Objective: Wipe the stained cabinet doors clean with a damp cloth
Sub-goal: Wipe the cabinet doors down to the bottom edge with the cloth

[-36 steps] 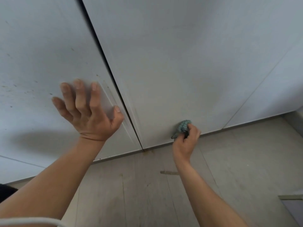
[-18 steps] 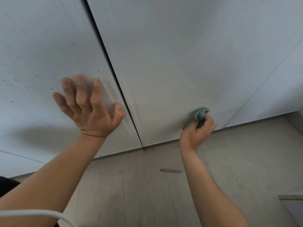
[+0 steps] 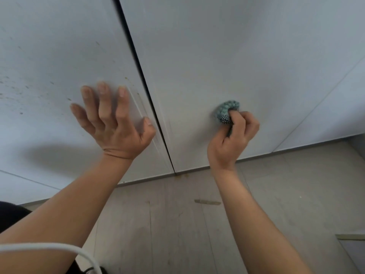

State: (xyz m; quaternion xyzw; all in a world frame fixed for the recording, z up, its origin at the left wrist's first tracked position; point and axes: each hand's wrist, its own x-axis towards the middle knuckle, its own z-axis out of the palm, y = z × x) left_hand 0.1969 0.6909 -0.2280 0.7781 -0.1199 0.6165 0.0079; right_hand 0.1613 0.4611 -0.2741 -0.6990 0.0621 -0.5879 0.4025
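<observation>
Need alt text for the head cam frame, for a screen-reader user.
A right hand presses a bunched teal cloth against the white right cabinet door. The left hand rests open, fingers spread, on the speckle-stained left door.

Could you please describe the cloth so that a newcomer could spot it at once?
Find the dark gap between the speckled left door and the cleaner right door. Low on the right door, near the floor, the right hand grips a bunched cloth against the panel. It is the only teal, knobbly thing on those white fronts.
</observation>
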